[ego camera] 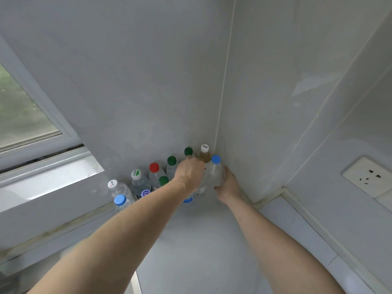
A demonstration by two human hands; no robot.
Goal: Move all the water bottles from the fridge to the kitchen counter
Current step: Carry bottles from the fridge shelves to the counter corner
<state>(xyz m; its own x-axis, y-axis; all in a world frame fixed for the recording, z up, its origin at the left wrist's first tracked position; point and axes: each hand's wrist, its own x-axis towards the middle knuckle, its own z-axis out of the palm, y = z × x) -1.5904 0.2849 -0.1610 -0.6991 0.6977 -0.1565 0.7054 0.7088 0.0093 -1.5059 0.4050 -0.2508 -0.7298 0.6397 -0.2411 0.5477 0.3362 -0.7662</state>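
Several water bottles stand on the white kitchen counter (197,240) against the tiled back wall, reaching into the corner. My right hand (228,185) holds a clear bottle with a blue cap (215,170) low on its body, right in the corner. My left hand (189,174) grips a bottle (201,187) beside it from above; my hand hides that bottle's cap. Behind stand a white-capped bottle with amber liquid (204,153) and green-capped bottles (171,164). A red-capped bottle (154,170) and another blue-capped bottle (121,201) are further left.
A window (23,115) with a white sill lies at the left. A wall socket (369,176) sits on the right wall. Tiled walls close the corner behind and to the right of the bottles. The counter's near part stretches toward me between my arms.
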